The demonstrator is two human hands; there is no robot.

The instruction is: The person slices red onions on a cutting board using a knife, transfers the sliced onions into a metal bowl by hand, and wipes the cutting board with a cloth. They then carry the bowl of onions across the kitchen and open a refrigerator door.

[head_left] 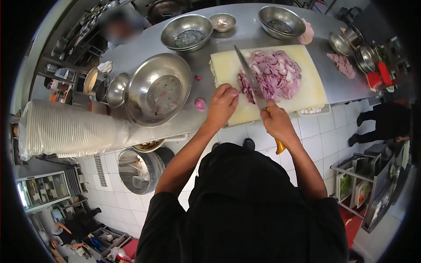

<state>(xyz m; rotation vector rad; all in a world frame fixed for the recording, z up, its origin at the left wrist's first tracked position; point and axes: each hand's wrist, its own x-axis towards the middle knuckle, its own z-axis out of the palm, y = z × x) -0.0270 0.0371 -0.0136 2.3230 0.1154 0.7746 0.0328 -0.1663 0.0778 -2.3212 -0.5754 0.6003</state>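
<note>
- Our right hand grips knife over board.
- Left hand curled, board's left side; can't tell its hold.
- Let's slice onion evenly, left hand tucked back.

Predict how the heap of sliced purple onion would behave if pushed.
The onion heap would probably spread apart rather than shift as one, since its pieces lie loose. They look thinly cut, so each is likely light and somewhat bendy. Those resting on others may slide down.
</note>
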